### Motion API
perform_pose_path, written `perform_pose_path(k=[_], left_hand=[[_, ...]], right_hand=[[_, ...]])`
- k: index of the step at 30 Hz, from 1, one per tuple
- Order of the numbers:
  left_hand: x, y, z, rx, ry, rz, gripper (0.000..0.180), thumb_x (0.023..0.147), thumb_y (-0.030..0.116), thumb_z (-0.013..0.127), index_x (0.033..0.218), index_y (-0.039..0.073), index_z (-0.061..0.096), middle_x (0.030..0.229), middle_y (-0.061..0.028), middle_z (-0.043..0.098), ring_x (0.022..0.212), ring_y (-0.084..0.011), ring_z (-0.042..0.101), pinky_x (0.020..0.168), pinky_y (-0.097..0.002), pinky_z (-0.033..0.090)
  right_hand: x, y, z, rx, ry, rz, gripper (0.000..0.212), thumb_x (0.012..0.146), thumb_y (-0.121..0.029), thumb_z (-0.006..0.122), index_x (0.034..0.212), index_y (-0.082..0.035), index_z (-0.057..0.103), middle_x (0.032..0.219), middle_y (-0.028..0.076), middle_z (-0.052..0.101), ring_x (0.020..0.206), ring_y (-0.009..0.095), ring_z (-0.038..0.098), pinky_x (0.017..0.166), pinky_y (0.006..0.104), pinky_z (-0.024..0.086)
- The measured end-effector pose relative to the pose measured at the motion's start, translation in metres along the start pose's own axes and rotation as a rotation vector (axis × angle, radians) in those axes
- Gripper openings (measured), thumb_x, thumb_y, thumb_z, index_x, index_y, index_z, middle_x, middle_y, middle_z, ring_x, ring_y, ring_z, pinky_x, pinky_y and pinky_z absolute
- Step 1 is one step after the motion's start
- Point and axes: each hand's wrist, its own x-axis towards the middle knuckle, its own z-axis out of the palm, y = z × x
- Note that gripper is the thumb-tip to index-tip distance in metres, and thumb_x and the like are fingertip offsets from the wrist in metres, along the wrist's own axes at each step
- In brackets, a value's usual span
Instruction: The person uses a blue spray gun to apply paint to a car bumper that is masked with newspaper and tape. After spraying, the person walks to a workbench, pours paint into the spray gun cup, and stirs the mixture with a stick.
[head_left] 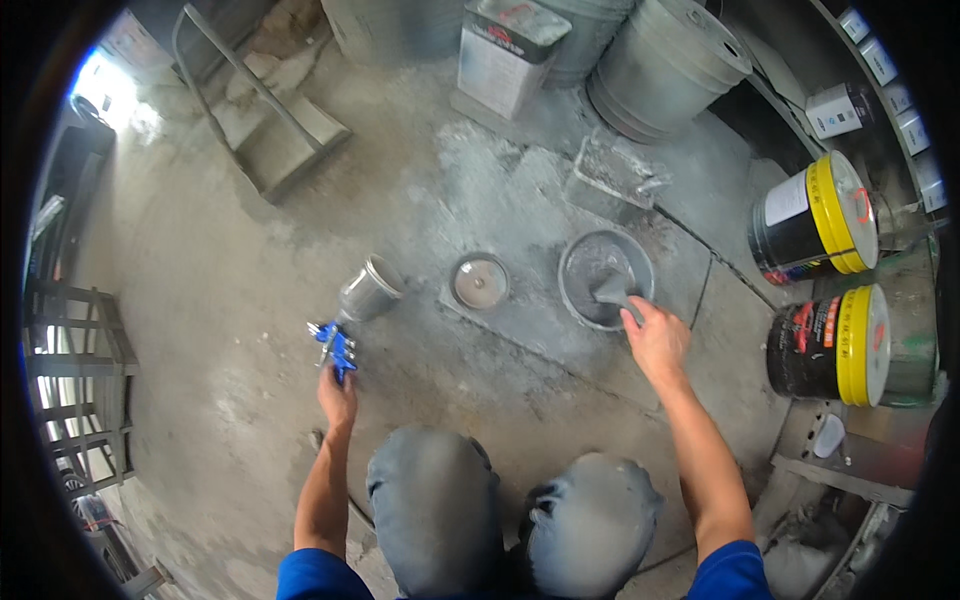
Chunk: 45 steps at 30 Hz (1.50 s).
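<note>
My left hand (338, 398) is closed around the handle of a blue spray gun (340, 352). A silver metal cup (370, 292) is joined to the gun and tilts with its mouth up and to the right. My right hand (660, 342) grips a grey-coated tool (612, 290) with a broad end; whether it is a brush or a scoop I cannot tell. That end dips into a round grey bucket (652, 268) with grey material inside. Between gun and bucket, a small round lid-like piece (480, 283) with a central knob lies on a flat grey slab (530, 340).
Behind the bucket stands a rectangular, grey-crusted container (610, 185). A square tin (505, 65) and metal drums (660, 70) line the back. Two black-and-yellow pails (800, 222) (815, 345) stand at right. A hand cart (275, 140) is back left, a metal rack (85, 375) left.
</note>
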Motion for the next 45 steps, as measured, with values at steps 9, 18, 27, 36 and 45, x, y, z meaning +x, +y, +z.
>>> perform_pose_path(k=[9,18,27,36,45], left_hand=[[0.005,0.065,-0.021,0.249,0.075,0.133,0.033,0.079,0.010,0.071,0.110,0.005,0.062,0.116,-0.0155,0.059,0.107,-0.0363,0.055,0.093,-0.0440,0.043],[0.052,0.200,0.040,-0.658,-0.550,-0.221,0.033,0.091,0.018,0.069,0.114,-0.005,0.066,0.099,-0.0111,0.071,0.079,-0.0156,0.068,0.071,-0.0261,0.053],[0.068,0.220,0.069,-0.807,-0.742,-0.528,0.039,0.095,0.017,0.065,0.125,-0.006,0.059,0.101,-0.0100,0.069,0.089,-0.0185,0.068,0.078,-0.0293,0.057],[0.087,0.275,0.045,-0.850,-0.683,-0.439,0.040,0.093,0.008,0.066,0.124,-0.014,0.056,0.105,-0.0146,0.068,0.090,-0.0188,0.068,0.080,-0.0280,0.057],[0.080,0.429,0.037,-0.475,-0.840,0.110,0.040,0.082,0.014,0.076,0.115,-0.007,0.067,0.093,-0.0117,0.074,0.088,-0.0151,0.070,0.079,-0.0269,0.055]], right_hand=[[-0.008,0.004,-0.007,0.427,0.066,0.195,0.027,0.083,-0.024,0.077,0.105,-0.008,0.073,0.057,0.003,0.052,0.051,0.009,0.041,0.051,0.0268,0.037],[-0.002,0.022,0.026,0.830,0.060,0.435,0.034,0.087,-0.028,0.075,0.110,-0.003,0.070,0.067,0.002,0.063,0.057,0.006,0.050,0.054,0.0246,0.042],[-0.001,0.034,0.020,0.821,0.108,0.369,0.028,0.089,-0.027,0.073,0.106,-0.006,0.072,0.060,0.003,0.055,0.054,0.008,0.046,0.052,0.0260,0.039],[0.012,0.044,0.012,0.824,-0.002,0.322,0.026,0.089,-0.029,0.071,0.100,-0.006,0.073,0.062,0.011,0.064,0.054,0.019,0.060,0.056,0.0312,0.047],[0.013,0.055,-0.001,0.699,0.061,0.229,0.025,0.089,-0.028,0.067,0.096,-0.005,0.073,0.064,0.017,0.065,0.059,0.031,0.066,0.058,0.0378,0.051]])
